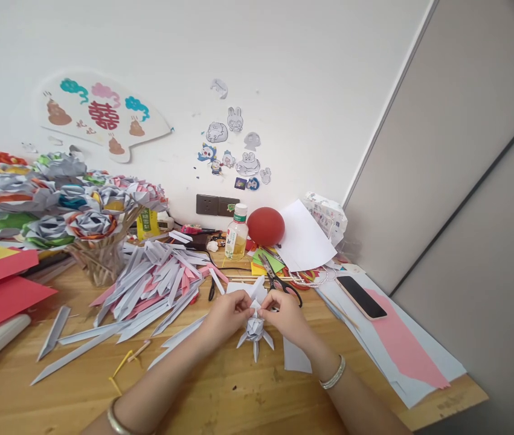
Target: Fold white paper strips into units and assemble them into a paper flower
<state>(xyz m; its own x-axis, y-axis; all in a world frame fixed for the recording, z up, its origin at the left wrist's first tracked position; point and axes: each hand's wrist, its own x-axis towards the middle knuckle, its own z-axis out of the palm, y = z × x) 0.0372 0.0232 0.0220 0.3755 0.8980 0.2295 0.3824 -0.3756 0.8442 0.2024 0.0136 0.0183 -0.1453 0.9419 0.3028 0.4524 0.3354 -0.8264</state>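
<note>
Between my two hands is a folded white paper flower (255,329) with pointed strips sticking out toward me and away from me. My left hand (232,311) pinches its upper left part with thumb and forefinger. On the other side, my right hand (284,311) pinches the upper right part the same way. Just behind my right hand lie scissors (279,281) with dark handles. A pile of folded white and pink paper strips (157,281) spreads out to the left of my left hand.
A vase of paper flowers (102,260) stands at the left, near red paper sheets (7,302). Toward the wall are a bottle (237,235) and a red balloon (266,226). A phone (362,297) rests on paper sheets (404,344) at the right.
</note>
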